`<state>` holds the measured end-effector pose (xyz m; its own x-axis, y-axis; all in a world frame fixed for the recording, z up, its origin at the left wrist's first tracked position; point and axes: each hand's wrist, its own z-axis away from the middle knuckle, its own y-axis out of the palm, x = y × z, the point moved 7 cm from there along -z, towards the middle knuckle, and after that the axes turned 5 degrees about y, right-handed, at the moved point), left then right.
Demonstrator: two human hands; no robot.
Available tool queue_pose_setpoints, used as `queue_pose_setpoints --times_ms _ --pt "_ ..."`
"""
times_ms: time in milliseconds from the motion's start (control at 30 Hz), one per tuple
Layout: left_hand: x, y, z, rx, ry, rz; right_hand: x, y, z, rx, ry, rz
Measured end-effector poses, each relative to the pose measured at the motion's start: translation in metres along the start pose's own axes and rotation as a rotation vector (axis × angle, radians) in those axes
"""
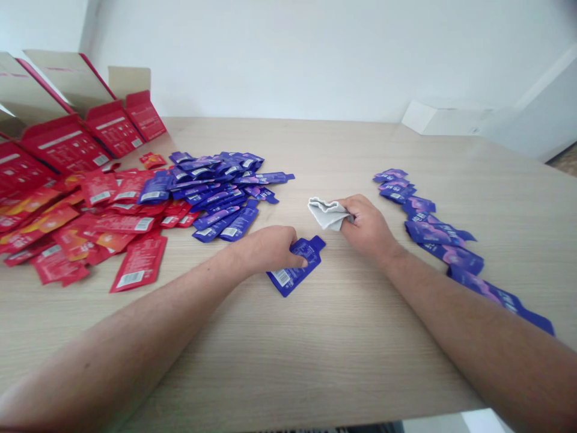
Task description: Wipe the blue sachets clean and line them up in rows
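A blue pouch (295,273) was gripped by the left hand (273,248), with the thumb pressed on its top and the fingers curled at its far edge. The pouch was placed near the middle of the table (315,355), with its thin neck pointed far and right and its barcode turned near and left. Whether it was lifted a little could not be told.

A folded grey-white cloth (325,214) was squeezed in the right hand (367,227), just to the far right of that pouch. The cloth was pointed left, and no touch between it and the pouch was seen.

On the right, more blue pouches (435,231) were laid in a slanting row, from far to near, some on top of others. Pink and purple pictures were shown on them.

To the far left of the left hand, a messy heap of blue pouches (216,195) was piled up. Farther left, a big heap of red and orange packets (101,222) was spread, touched by the blue heap. Behind these, red boxes (67,144) were lined up with their flaps raised. At the far right, a white box (444,120) was set by the wall (288,60).
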<state>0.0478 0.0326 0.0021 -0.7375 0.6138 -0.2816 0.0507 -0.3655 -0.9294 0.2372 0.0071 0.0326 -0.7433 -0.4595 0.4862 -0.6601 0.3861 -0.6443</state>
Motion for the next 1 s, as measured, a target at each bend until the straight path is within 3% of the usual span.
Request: queue_pose_setpoints --times_ms 100,267,433,767,833,1000 --pt "0.007 -0.001 -0.005 0.062 0.035 0.121 0.001 0.001 0.0 0.01 -0.002 -0.011" --pt "0.024 0.013 -0.009 0.171 -0.042 0.406 0.002 0.002 0.0 0.028 0.007 -0.02" --pt "0.03 0.018 -0.014 0.154 -0.068 0.569 0.013 0.013 0.005 0.151 -0.081 -0.063" --pt "0.028 0.021 -0.015 0.116 -0.04 0.655 0.085 0.058 0.044 0.513 -0.389 -0.076" --pt "0.028 0.021 -0.016 0.12 -0.035 0.661 0.08 0.057 0.043 0.52 -0.396 -0.067" --pt "0.028 0.021 -0.015 0.124 -0.045 0.721 0.052 0.05 0.029 0.4 -0.241 0.026"
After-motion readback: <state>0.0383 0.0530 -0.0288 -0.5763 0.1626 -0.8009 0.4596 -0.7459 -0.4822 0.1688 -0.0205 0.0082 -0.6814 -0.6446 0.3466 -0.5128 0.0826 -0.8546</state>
